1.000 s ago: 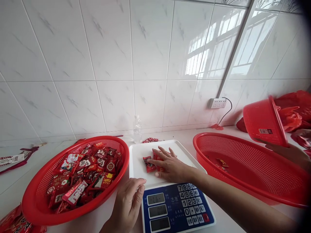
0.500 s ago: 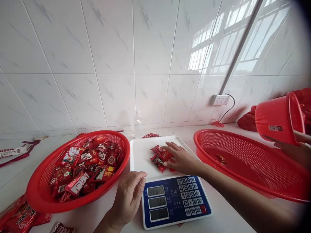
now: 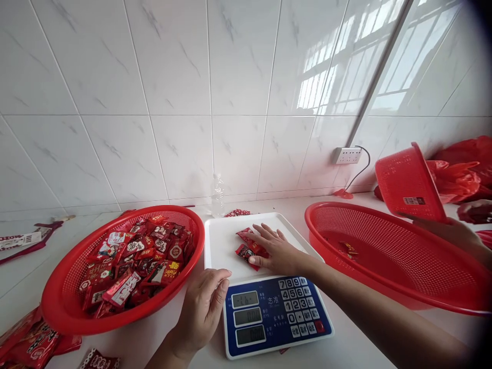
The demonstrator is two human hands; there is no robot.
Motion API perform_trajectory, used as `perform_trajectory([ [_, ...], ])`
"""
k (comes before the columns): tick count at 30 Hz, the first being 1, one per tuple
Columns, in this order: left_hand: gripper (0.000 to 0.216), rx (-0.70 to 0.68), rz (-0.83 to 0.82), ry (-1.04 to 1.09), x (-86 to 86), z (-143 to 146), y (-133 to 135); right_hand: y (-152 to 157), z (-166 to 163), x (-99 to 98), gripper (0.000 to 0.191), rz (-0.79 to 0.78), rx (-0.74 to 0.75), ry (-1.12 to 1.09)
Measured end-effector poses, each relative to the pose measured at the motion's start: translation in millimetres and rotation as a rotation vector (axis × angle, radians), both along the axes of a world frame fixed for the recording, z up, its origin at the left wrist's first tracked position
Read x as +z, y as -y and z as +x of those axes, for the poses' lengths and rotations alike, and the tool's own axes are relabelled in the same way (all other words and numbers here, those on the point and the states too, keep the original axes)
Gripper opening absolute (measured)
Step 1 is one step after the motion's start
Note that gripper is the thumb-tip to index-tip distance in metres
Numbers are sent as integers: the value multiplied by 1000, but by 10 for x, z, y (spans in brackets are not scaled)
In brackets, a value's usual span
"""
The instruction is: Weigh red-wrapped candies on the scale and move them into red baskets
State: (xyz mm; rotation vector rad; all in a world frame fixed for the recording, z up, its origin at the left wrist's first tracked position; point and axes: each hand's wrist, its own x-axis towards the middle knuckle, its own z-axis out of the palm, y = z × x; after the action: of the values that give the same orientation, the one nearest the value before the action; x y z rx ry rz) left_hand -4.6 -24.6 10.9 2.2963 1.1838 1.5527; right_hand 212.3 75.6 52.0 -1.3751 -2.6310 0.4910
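Right hand (image 3: 279,251) is splayed, fingers apart, over some red packets (image 3: 248,253) mid-frame; they've slid a bit rightward on the white tray (image 3: 219,261), so I'd guess they're not settled. Left hand (image 3: 203,310), lower centre, looks empty to me, thumb and fingertips slightly apart.

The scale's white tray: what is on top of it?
Red-wrapped packets lie on the tray, partly covered by the right hand. What lies beneath that hand is hidden, so their number is unclear.

The packets (image 3: 244,251) are red and black, the weighing tray (image 3: 219,241) white, the panel (image 3: 274,328) blue, the basket (image 3: 57,307) red, the tiles (image 3: 175,61) white with grey streaks.
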Motion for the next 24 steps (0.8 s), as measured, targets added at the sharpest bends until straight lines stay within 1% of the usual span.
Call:
perform_trajectory([
  [7, 17, 11, 7, -10, -8, -8, -7, -100, -123, 12, 70, 35, 146, 7],
  [10, 17, 12, 17, -8, -11, -12, -3, -135, -124, 3, 69, 52, 177, 1],
  [12, 17, 14, 19, -6, -13, -15, 1, -132, -115, 34, 69, 53, 183, -2],
  [14, 17, 15, 13, -7, -18, -17, 2, -110, -98, 117, 67, 79, 162, -55],
  [15, 17, 14, 9, -8, -22, -17, 2, -97, -85, 176, 64, 117, 144, -128],
  [18, 17, 4, -1, -12, -36, -18, -3, -70, -32, 360, 50, 294, 78, -417],
  [19, 17, 1, -3, -13, -39, -18, -5, -72, -12, 396, 46, 331, 55, -460],
  [21, 17, 2, -4, -17, -40, -19, -5, -94, 28, 392, 41, 338, 16, -423],
  [24, 18, 3, 4, -18, -35, -19, 1, -142, 77, 220, 32, 269, -16, -301],
])
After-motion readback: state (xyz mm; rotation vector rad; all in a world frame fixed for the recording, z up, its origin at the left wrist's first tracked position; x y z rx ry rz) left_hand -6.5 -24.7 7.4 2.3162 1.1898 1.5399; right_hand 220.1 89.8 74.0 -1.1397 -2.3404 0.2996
